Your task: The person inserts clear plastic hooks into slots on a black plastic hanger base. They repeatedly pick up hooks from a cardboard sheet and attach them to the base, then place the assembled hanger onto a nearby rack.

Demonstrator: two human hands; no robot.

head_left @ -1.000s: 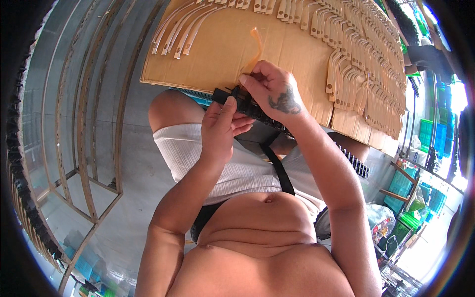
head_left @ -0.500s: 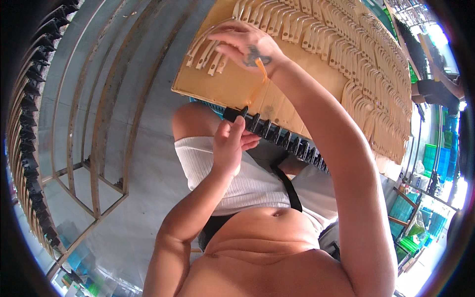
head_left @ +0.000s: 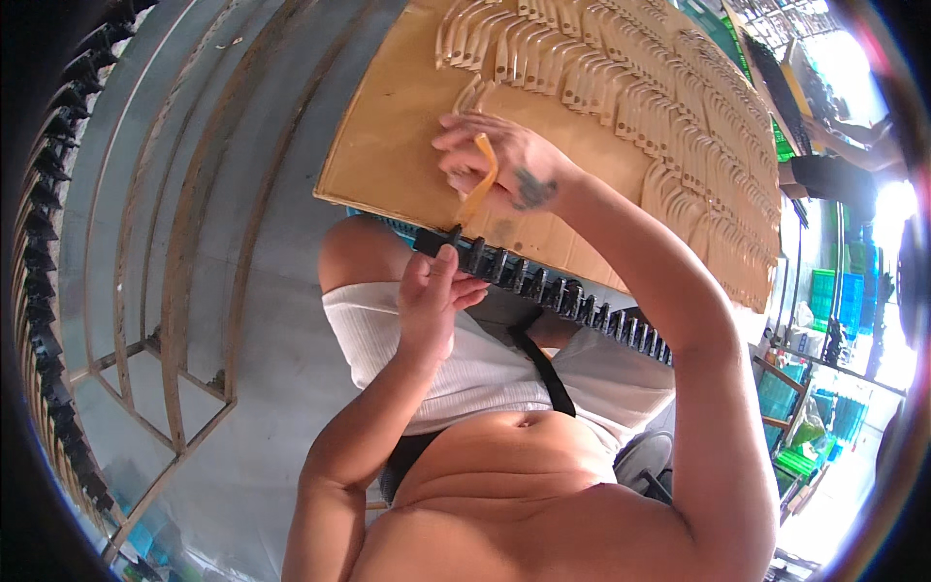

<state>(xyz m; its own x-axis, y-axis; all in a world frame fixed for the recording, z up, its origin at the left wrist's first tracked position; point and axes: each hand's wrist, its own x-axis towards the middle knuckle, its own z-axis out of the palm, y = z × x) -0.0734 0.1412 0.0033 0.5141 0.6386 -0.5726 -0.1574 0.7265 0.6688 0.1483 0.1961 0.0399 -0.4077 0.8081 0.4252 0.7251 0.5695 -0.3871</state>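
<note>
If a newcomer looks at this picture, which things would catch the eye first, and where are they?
Probably the dense rows of pale curved pieces, covering the upper and right parts of the cardboard. Next, an amber curved piece rising near the left end of a black toothed strip, which the left hand grips. The right hand, tattooed near the wrist, is over the cardboard.

head | left fisheye, head-worn | facing down | near the torso (head_left: 499, 475)
</note>
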